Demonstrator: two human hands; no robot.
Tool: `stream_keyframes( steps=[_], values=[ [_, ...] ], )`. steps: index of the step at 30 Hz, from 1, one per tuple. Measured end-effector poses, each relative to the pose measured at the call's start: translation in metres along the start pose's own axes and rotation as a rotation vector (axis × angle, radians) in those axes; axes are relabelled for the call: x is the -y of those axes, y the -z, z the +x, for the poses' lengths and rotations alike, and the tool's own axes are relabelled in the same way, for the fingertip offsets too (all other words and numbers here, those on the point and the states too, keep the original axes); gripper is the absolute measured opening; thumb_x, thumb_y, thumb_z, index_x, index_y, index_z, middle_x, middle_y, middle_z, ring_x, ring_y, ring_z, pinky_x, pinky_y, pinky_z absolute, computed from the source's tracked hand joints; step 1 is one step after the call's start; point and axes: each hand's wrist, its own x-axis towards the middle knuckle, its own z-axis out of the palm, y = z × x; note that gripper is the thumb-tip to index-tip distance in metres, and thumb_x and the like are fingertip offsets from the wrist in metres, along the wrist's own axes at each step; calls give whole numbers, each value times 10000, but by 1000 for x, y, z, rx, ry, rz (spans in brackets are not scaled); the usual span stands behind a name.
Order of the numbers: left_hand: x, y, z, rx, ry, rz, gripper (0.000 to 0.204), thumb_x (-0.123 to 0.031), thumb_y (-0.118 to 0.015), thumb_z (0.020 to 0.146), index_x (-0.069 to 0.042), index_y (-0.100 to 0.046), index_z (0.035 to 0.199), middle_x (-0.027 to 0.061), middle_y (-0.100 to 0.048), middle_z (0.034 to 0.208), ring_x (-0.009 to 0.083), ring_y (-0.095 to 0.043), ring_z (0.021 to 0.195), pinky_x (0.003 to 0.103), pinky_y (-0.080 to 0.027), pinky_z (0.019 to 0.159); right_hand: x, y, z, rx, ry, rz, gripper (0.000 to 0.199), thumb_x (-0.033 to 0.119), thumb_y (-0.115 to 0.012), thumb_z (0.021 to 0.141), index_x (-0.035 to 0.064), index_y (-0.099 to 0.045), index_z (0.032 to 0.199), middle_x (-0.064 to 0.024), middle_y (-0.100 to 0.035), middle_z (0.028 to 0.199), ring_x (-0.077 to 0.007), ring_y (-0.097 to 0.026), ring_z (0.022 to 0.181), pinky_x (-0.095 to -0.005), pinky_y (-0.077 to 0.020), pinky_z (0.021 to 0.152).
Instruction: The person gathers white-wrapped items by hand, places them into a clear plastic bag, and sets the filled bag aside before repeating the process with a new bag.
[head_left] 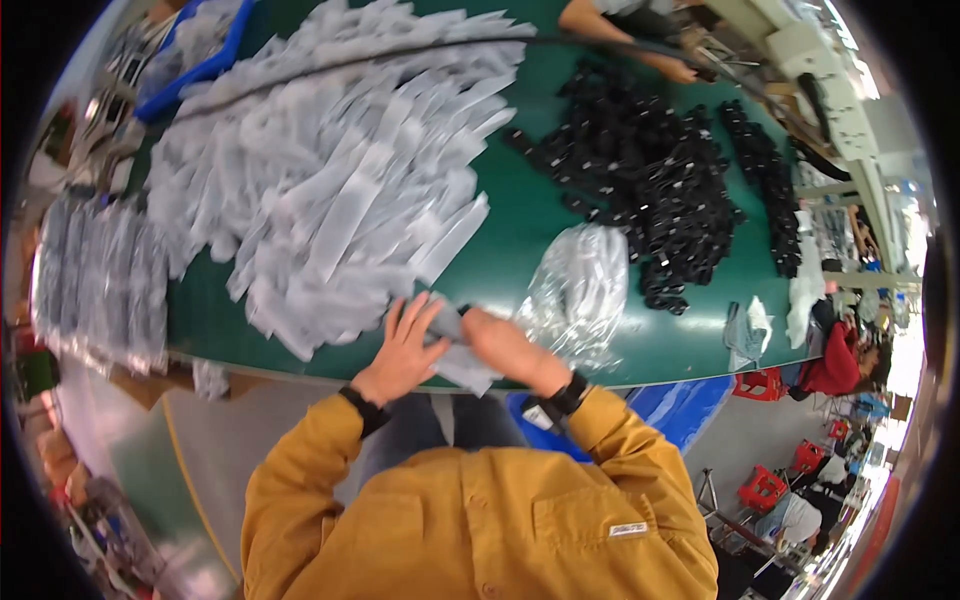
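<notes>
My left hand lies at the near edge of the white pile, its fingers spread over a frosted plastic sleeve. Just to its right, my right hand is closed at the sleeve's upper part. A small dark bit shows by its fingers; what they grip is hidden. Dark grey material shows between the two hands. The large pile of frosted white sleeves spreads beyond my left hand. Right of my right hand lies a clear plastic bag with whitish strips inside.
Black strap-like pieces are heaped on the green table, with a black row farther right. Bundled clear packages stand left; a blue bin sits far left. Another person's arm reaches in at the far side. A dark cable crosses above the pile.
</notes>
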Motion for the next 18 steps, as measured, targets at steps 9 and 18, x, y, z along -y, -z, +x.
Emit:
stream_keyframes(
  steps=[9, 18],
  values=[
    [15, -31, -15, 56, 20, -157, 564, -129, -781, 589, -96, -564, 1109, 181, -427, 1242, 410, -414, 1163, 535, -366, 970, -2, 10, -5, 97, -110, -96, 203, 88, -597, 770, 5, -517, 936, -175, -565, 940, -337, -629, 798, -407, -523, 657],
    [16, -30, -4, 19, 201, -61, 760, -96, -778, 599, -173, -525, 1311, 160, -418, 1272, 394, -394, 1176, 522, -360, 972, 2, 30, -11, -79, -7, 177, 510, 101, -566, 873, -67, -403, 1326, -210, -556, 975, -390, -622, 782, -419, -529, 654]
  ],
)
